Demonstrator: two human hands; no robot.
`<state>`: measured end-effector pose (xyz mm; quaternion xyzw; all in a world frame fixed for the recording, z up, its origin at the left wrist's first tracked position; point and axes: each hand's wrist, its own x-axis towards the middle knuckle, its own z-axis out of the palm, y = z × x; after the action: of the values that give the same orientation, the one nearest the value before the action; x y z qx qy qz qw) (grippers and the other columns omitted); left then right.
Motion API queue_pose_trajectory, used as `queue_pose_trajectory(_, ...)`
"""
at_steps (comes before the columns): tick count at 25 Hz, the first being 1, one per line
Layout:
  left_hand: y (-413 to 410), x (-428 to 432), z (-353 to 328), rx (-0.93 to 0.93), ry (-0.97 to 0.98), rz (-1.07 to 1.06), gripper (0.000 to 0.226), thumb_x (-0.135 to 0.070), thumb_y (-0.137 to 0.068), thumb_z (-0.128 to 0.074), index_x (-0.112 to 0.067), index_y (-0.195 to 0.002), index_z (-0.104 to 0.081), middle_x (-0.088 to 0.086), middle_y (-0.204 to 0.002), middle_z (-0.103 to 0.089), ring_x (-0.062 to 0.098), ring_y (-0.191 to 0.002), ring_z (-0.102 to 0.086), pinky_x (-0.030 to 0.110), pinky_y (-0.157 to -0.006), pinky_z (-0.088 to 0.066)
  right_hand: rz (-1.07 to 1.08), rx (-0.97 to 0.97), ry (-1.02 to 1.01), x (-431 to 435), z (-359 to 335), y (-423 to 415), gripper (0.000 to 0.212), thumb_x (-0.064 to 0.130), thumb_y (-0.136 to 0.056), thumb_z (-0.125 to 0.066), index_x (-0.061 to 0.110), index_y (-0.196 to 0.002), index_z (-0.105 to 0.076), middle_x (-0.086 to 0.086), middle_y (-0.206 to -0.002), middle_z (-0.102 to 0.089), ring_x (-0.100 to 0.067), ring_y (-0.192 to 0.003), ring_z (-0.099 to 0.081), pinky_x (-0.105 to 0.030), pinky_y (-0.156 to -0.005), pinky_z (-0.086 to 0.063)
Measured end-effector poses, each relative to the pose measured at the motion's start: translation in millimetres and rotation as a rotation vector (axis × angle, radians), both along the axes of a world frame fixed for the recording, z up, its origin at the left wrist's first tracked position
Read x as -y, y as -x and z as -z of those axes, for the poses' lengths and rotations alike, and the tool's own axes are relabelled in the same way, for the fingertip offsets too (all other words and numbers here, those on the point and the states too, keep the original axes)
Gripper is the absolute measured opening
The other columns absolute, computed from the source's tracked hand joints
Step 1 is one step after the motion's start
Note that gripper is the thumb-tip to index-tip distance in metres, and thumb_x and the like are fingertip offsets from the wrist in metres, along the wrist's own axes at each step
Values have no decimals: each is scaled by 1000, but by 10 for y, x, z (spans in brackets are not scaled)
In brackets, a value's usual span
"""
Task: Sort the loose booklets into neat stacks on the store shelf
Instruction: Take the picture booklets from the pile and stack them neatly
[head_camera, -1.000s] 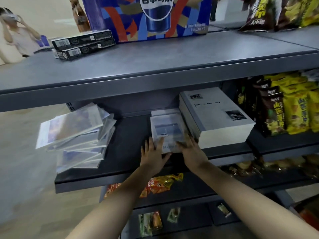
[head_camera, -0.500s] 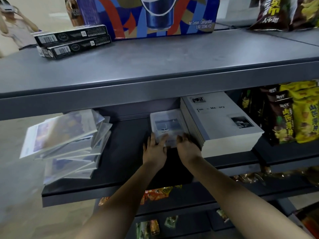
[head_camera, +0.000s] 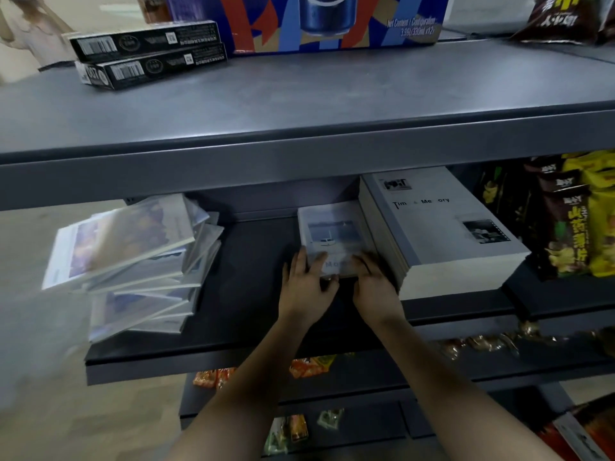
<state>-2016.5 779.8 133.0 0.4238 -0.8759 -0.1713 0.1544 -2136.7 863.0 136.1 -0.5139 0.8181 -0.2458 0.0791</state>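
A small stack of booklets [head_camera: 332, 231] with a sea-and-car photo cover lies on the dark middle shelf [head_camera: 253, 261], tight against a tall stack of white "Time Memory" booklets [head_camera: 442, 234] on its right. My left hand [head_camera: 307, 287] and my right hand [head_camera: 374, 284] both rest on the near edge of the small stack, fingers spread over the cover. A messy, fanned pile of loose booklets [head_camera: 133, 261] overhangs the shelf's left end.
The grey upper shelf [head_camera: 299, 104] juts out above, carrying two black cartons [head_camera: 146, 54] and a blue drinks box [head_camera: 332, 21]. Yellow and brown snack bags [head_camera: 572, 221] fill the shelf to the right. Candy packets [head_camera: 309, 366] lie on lower shelves.
Both hands have pushed the small stack deeper into the shelf, toward the back and against the tall white stack. The view has shifted closer.
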Motion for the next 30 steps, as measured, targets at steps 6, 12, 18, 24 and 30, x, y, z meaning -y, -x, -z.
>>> queue_pose_trajectory(6,-23,-6,-28,-44,-32,11,59,-41,-89,-51,-32,-144,-29,6,-157,-11,24,-145,-10,43,-119,-4,28,3,52,-15,7,-13,56,-3,-88,-42,14,-141,-38,-5,-151,-30,-24,-129,-43,-31,-98,-42)
queue_pose_trajectory(12,-6,33,1,-46,-33,14,60,-42,-89,-50,-31,-144,-29,7,-157,-10,27,-144,-10,45,-119,-10,44,-23,52,-17,-9,-27,54,-2,-87,-44,16,-139,-41,-2,-149,-32,-25,-127,-45,-32,-94,-44)
queue_pose_trajectory(18,-2,37,42,-62,4,14,60,-42,-88,-52,-28,-143,-31,8,-155,-15,28,-143,-12,45,-118,-12,48,-58,74,-26,-8,-39,55,-4,-87,-43,14,-139,-41,-5,-149,-33,-25,-132,-38,-31,-99,-40)
queue_pose_trajectory(24,-18,23,64,-91,25,27,60,-41,-87,-53,-26,-142,-33,10,-155,-16,29,-143,-14,45,-118,-12,60,-79,101,-25,8,-41,52,-4,-87,-43,13,-137,-44,-6,-148,-35,-25,-131,-40,-31,-98,-40)
queue_pose_trajectory(30,-23,18,51,-76,27,40,61,-42,-87,-52,-28,-143,-30,9,-156,-12,29,-143,-12,44,-119,-11,35,-69,127,-35,29,-24,51,-3,-88,-43,17,-135,-47,-4,-146,-36,-24,-126,-43,-31,-97,-41)
